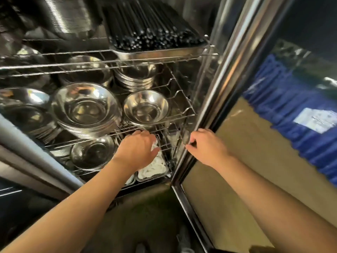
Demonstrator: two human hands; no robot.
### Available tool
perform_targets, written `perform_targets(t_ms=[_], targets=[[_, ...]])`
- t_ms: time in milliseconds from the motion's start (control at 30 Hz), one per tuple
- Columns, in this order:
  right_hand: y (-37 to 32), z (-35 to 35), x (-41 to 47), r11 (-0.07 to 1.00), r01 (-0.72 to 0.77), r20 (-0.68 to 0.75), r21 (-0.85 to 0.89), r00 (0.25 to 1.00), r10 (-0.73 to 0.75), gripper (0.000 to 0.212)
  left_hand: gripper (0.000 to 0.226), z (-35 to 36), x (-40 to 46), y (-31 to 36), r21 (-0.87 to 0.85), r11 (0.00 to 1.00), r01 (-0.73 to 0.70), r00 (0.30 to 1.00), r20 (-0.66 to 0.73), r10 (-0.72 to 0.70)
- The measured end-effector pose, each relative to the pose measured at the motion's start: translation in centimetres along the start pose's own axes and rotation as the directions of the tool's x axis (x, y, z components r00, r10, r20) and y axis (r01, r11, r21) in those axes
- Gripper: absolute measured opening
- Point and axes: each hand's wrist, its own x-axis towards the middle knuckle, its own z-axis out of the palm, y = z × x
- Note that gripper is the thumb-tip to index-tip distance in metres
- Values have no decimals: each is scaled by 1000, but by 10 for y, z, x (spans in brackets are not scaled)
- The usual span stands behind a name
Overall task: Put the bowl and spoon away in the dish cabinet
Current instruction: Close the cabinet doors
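Observation:
The dish cabinet stands open in front of me, with wire shelves (182, 110). A small steel bowl (145, 106) sits on the middle shelf, to the right of a stack of larger steel bowls (85, 108). My left hand (138, 148) reaches into the lower shelf over a steel tray of white spoons (155, 168); its fingers are bent down among them and what they hold is hidden. My right hand (206, 145) grips the edge of the open cabinet door (215, 99).
A tray of black chopsticks (155, 33) sits on the top shelf. More steel bowls (93, 152) lie on the lower shelf, and stacks (135, 75) stand at the back. The glass door panel (273, 143) swings out to the right. The floor (145, 216) lies below.

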Motion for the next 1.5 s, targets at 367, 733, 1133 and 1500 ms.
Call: perform_targets(t_ms=[367,733,1133,1500], targets=[[75,-57,-204,975,-219,-130,-24,968,214,24,32,-14,-53,176,-5,952,-307,951,-49,307],[135,-57,-421,998,-33,-136,50,990,40,23,49,-38,-177,399,-246,836,-491,774,-563,289],[228,-82,-491,983,-182,-130,-27,975,177,45,97,-48,-192,541,-570,735,-366,840,-542,-2],[199,-93,-433,989,-70,-113,128,990,85,74,82,-43,-257,448,-594,759,-266,806,-569,-163]])
